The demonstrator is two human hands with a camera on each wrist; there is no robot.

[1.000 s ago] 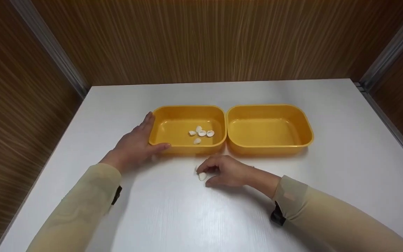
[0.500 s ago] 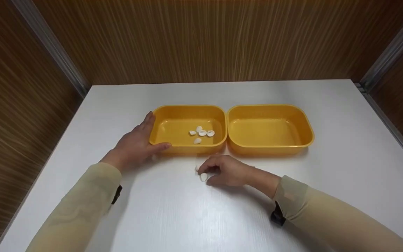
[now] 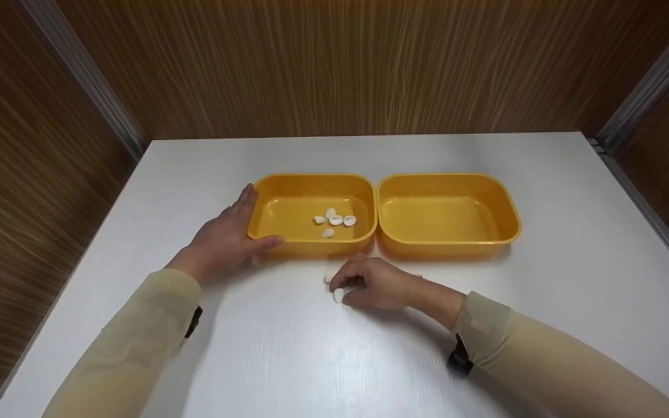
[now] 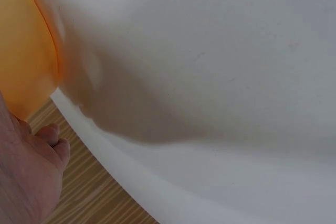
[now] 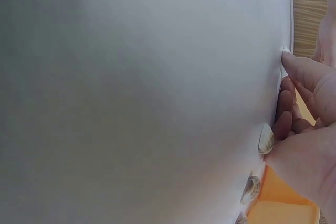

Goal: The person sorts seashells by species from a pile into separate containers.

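Note:
A small white seashell (image 3: 338, 295) is at the fingertips of my right hand (image 3: 376, 284), pinched between thumb and forefinger, low over the white table. Another white shell (image 3: 327, 279) lies just beyond those fingers, partly hidden by them. My left hand (image 3: 224, 241) rests spread against the left end of the left yellow box (image 3: 305, 248), its thumb along the front rim. Several white shells (image 3: 335, 220) lie inside this box. The right wrist view shows a brownish-patterned shell (image 5: 266, 139) on the table beside the right hand, with more shells (image 5: 251, 189) behind it.
A second yellow box (image 3: 448, 249) stands against the right end of the first, with no shells visible in it. Brown wood-grain panels (image 3: 363, 69) enclose the back and sides of the white table (image 3: 305, 360).
The right thumb and forefinger have come together on the shell, which has shifted slightly to the right and towards the person. The left hand and both boxes have stayed in place.

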